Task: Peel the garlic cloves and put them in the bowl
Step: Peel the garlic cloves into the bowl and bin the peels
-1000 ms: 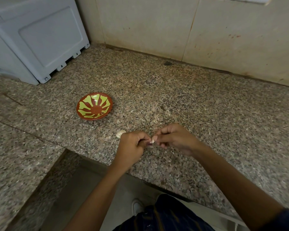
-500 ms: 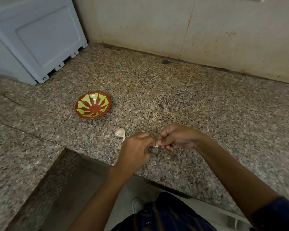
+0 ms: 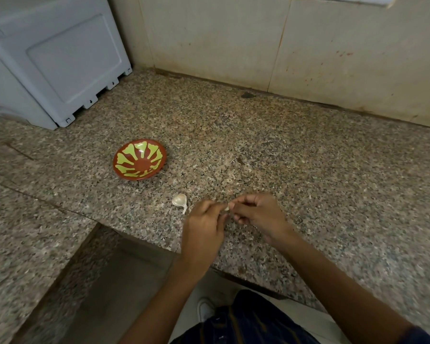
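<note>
Hands barely shifted since the earlier frames; both stayed together at the counter's front edge, and the loose clove that the left hand half hid a second ago now shows in full.

Head view: left hand (image 3: 204,227) has fingers curled, tips pinching a small pale garlic clove (image 3: 227,208). Right hand (image 3: 257,214) is curled too, thumb and fingertips pinching the same clove from the other side. Only a sliver of the clove shows between the fingertips; can't tell how much skin is on it. Hands are motion-blurred.

Second garlic clove (image 3: 179,200) lies on the counter just left of the left hand, apart from it: rounded, pearly white, papery skin with a thin tail pointing toward the hand.

Bowl (image 3: 139,158) sits further back-left, well apart from the hands: shallow, round, glossy red-brown with yellow-green radiating petal shapes. Nothing visible inside it.

Countertop (image 3: 308,170) is speckled granite, polished, brown-grey-pink grain, with a seam line at left. Wall (image 3: 233,38) behind is beige slab, stained, vertical joints. Pale grey moulded plastic appliance (image 3: 55,63) stands back-left, with a recessed panel and small feet. No readable writing anywhere.
</note>
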